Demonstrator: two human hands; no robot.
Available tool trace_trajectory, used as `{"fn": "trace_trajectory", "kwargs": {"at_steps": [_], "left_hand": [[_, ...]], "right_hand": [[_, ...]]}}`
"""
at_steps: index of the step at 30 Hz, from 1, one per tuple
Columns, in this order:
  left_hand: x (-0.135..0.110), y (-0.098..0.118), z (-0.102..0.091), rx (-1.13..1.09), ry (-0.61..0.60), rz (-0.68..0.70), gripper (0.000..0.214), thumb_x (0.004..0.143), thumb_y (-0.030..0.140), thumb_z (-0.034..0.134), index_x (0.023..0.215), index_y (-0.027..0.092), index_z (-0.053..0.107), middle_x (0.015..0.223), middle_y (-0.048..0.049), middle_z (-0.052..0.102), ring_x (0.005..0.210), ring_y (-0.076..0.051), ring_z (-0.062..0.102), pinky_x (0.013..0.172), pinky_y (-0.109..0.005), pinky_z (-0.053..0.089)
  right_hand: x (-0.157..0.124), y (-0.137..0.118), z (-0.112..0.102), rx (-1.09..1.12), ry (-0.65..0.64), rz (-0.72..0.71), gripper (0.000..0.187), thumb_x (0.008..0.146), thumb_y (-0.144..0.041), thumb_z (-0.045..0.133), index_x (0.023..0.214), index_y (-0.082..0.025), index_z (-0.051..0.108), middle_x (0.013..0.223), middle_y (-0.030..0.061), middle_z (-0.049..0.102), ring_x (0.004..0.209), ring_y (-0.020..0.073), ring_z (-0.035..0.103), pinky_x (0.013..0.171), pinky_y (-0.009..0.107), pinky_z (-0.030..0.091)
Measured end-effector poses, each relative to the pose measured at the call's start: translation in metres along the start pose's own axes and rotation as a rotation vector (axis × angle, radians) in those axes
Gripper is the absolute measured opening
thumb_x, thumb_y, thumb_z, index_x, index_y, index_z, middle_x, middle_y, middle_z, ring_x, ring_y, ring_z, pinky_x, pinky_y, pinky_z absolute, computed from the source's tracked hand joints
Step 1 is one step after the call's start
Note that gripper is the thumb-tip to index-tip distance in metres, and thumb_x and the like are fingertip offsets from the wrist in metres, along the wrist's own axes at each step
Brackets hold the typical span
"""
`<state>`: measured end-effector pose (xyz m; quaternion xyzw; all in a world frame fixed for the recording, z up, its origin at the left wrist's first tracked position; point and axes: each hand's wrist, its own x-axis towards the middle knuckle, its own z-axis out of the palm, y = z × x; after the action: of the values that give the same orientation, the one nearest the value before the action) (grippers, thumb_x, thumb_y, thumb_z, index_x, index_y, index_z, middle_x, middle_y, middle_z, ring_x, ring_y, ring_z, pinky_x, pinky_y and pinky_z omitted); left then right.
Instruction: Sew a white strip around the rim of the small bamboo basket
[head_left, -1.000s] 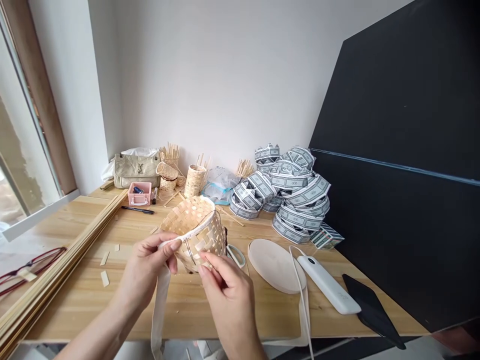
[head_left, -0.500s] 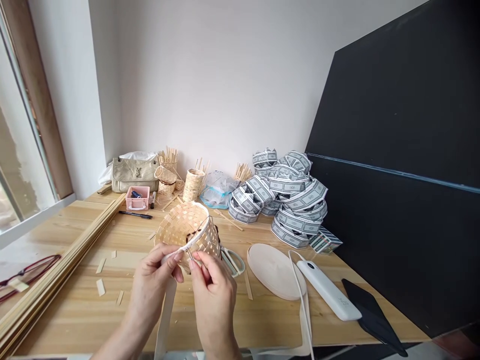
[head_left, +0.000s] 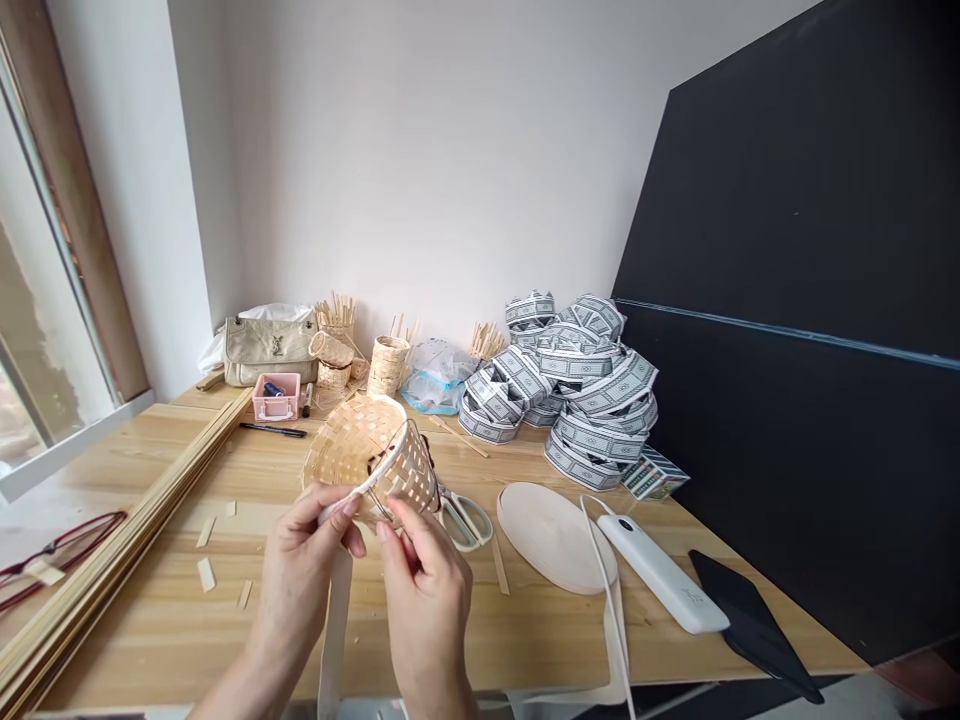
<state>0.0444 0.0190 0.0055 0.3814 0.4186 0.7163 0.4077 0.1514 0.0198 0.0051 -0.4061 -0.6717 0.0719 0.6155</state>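
A woven bamboo-strip basket (head_left: 341, 445) is tipped on its side, its open mouth facing left. White cloth tape (head_left: 336, 630) binds its rim, and a loose tail hangs below. My left hand (head_left: 304, 560) is closed on the taped rim at the near side, thumb and fingers pinching it. Just to its right, my right hand (head_left: 431, 590) is closed in a pinch against the basket's outer side. A thin dark strand, thread or needle, runs into its fingertips. Dark thread also crosses the rim higher up.
Scissors (head_left: 465, 522) lie right of the basket, beside a flat roll of white tape (head_left: 555, 535). Farther right is a white corded device (head_left: 664, 575). Grey patterned ribbon coils (head_left: 592, 400) are piled behind. Long bamboo strips (head_left: 135, 520) and a pink box (head_left: 276, 398) are at left.
The basket's upper part has swung slightly left and up. My right fingertips have come away a little from the rim, and more of the dark strand shows. My left hand keeps its grip.
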Motion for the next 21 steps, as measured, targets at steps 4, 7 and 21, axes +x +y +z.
{"fn": "trace_trajectory", "kwargs": {"at_steps": [4, 7, 21], "left_hand": [[-0.001, 0.000, 0.000, -0.008, 0.009, 0.014, 0.020, 0.067, 0.036, 0.072, 0.076, 0.018, 0.069, 0.052, 0.0046, 0.054, 0.048, -0.006, 0.049, 0.054, -0.017, 0.037], [0.000, -0.002, -0.002, -0.013, 0.004, 0.016, 0.020, 0.067, 0.036, 0.072, 0.077, 0.019, 0.069, 0.052, 0.0048, 0.054, 0.048, -0.007, 0.049, 0.054, -0.017, 0.037], [-0.002, -0.003, -0.006, 0.109, -0.097, 0.096, 0.013, 0.073, 0.032, 0.066, 0.075, 0.020, 0.070, 0.058, 0.0040, 0.053, 0.049, -0.009, 0.050, 0.052, -0.020, 0.039]], "right_hand": [[-0.003, -0.002, 0.003, 0.044, -0.038, -0.001, 0.025, 0.084, -0.012, 0.047, 0.100, -0.011, 0.066, 0.091, 0.0075, 0.069, 0.082, 0.0137, 0.065, 0.078, 0.019, 0.050], [-0.006, -0.003, 0.006, 0.058, -0.044, 0.030, 0.023, 0.083, -0.013, 0.049, 0.098, -0.011, 0.067, 0.089, 0.0069, 0.069, 0.080, 0.0139, 0.065, 0.077, 0.019, 0.050], [0.003, -0.007, 0.009, 0.166, -0.214, 0.409, 0.014, 0.075, -0.020, 0.054, 0.063, -0.018, 0.049, 0.050, -0.0060, 0.046, 0.045, 0.0087, 0.041, 0.043, 0.016, 0.037]]}}
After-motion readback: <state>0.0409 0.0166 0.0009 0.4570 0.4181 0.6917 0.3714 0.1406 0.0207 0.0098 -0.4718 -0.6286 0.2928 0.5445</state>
